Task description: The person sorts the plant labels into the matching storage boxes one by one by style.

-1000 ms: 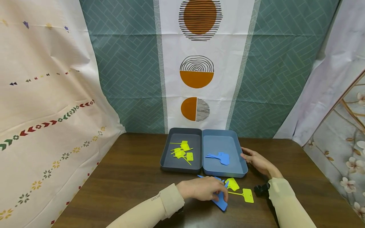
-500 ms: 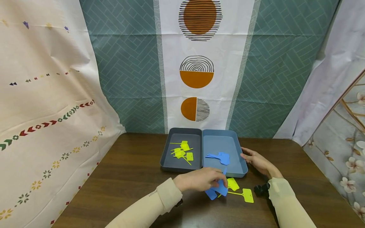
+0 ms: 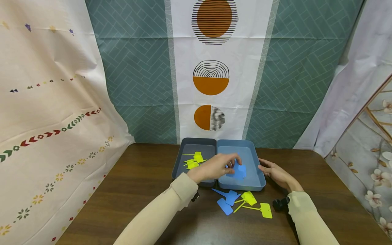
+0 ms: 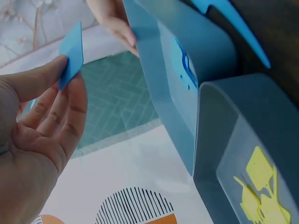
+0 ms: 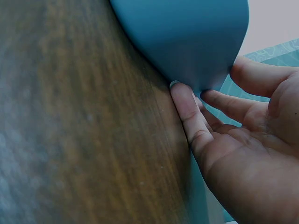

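Observation:
My left hand [image 3: 212,166] is over the blue tray [image 3: 235,149], pinching a blue plant label [image 4: 72,53] between thumb and fingers. Inside that tray lie more blue plant labels [image 3: 242,173], partly hidden by the hand. My right hand [image 3: 280,175] touches the tray's right outer wall with its fingers, as the right wrist view also shows at a tray corner. In front of the trays, loose blue plant labels [image 3: 225,206] lie beside and partly across yellow plant labels [image 3: 266,210].
A dark grey tray [image 3: 200,144] stands against the blue tray's left side, with several yellow plant labels [image 3: 193,164] in it. Both sit on a brown wooden table [image 3: 147,177]. A patterned cloth [image 3: 141,85] hangs behind.
My left hand has lifted a blue plant label from the loose pile and carried it forward over the blue tray. My right hand has stayed at the tray's side.

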Demonstrator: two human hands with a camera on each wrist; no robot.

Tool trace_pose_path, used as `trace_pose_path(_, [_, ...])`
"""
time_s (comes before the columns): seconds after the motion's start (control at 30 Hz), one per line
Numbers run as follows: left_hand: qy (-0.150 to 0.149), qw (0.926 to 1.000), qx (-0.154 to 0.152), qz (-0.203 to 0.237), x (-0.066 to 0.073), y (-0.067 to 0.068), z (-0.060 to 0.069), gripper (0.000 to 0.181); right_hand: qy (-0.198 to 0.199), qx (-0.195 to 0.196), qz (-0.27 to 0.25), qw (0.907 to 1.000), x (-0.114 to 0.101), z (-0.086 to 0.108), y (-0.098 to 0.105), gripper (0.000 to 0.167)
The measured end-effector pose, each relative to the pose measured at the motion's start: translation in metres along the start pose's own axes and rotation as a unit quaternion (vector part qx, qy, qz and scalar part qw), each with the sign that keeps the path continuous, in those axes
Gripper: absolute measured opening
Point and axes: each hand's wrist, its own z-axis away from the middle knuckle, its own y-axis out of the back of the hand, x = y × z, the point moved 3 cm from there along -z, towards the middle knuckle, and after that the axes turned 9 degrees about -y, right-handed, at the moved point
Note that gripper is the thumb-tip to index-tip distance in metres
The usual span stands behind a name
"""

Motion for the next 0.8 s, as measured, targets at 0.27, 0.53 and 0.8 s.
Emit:
trace_pose_path(0.27, [0.006,0.9999,0.009,-0.007,-0.009,0.011,-0.022,0.03,-0.005,0.001,-0.005,1.0,-0.001,0.0,-0.001,0.073])
trace_pose_path(0.53, [0.054,0.9982,0.021,0.019,-0.023,0.02,-0.041,0.035,-0.001,-0.001,-0.009,1.0,-0.002,0.001,-0.001,0.072])
trace_pose_path(0.8, [0.059,0.9977,0.033,0.005,-0.034,0.02,-0.055,0.027,-0.004,-0.001,-0.011,0.9999,-0.001,0.001,0.0,0.073])
